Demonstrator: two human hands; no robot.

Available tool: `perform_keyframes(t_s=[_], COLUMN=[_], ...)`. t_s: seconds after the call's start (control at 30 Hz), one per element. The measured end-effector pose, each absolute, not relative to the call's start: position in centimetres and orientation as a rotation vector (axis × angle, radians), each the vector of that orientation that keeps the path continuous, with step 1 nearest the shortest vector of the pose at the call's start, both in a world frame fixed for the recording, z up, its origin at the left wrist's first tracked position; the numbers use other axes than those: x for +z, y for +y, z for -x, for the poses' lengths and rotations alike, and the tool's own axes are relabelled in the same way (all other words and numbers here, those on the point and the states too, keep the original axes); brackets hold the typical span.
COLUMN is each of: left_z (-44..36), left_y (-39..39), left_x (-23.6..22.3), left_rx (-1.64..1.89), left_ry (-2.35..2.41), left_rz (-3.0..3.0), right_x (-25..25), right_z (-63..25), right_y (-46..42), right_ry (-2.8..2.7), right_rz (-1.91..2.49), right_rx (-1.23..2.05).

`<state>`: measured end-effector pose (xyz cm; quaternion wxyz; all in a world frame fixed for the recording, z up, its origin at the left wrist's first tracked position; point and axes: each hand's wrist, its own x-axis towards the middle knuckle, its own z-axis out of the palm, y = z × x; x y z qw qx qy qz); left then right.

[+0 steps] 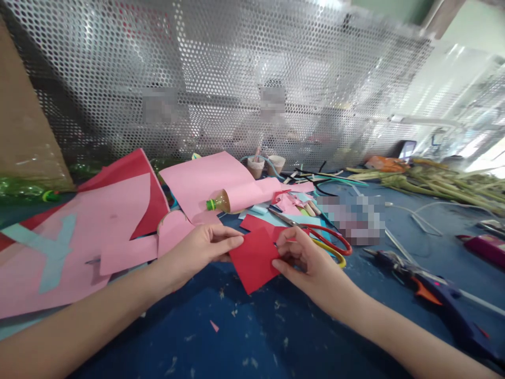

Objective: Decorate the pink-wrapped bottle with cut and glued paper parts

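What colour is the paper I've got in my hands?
The paper is plain red; the head view, the only one, shows it well.

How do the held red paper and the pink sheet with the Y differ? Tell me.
The red paper is small; the pink sheet is larger. The red paper looks plain; the pink sheet bears a light blue Y. The left hand and right hand hold the red paper; the pink sheet lies on the table.

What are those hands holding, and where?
A small red paper square: left hand at its left edge, right hand at its right.
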<state>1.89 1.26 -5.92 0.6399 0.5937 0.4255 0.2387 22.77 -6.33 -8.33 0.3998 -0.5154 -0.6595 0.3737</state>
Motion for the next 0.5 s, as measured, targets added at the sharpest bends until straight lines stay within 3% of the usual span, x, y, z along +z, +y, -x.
perform_keyframes(t_s=[0.5], left_z=[-2.01], left_y=[1.13], left_x=[-5.77], left_rx=[0.601], left_ry=[0.989], left_rz=[-1.587], right_x=[-8.36], right_z=[-22.82], right_y=[-6.3], right_ry=[-1.611], right_rz=[1.25], right_rx=[1.041])
